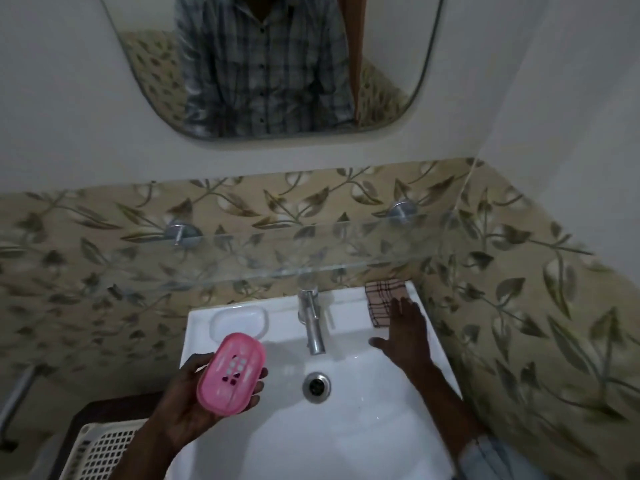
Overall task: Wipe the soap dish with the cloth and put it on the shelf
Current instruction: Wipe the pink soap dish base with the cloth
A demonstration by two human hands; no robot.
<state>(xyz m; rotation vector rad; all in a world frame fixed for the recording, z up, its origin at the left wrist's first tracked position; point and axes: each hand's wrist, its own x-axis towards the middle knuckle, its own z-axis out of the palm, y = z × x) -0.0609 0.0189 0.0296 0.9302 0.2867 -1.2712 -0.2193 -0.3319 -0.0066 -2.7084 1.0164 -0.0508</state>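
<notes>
Left hand [194,403] cradles the pink soap dish [231,373]; right hand [405,332], fingers spread, holds nothing beside the cloth [382,299]

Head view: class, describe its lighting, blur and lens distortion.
Head view: dim, the sink brightest; the wide lens bows the shelf and tile band; the mirror and the right hand by the cloth look soft; the dish in the left hand is sharper.

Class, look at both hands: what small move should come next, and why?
Probably the right hand closes on the checked cloth: it is open at the cloth's edge, gripping nothing, while the left hand holds the pink soap dish.
</notes>
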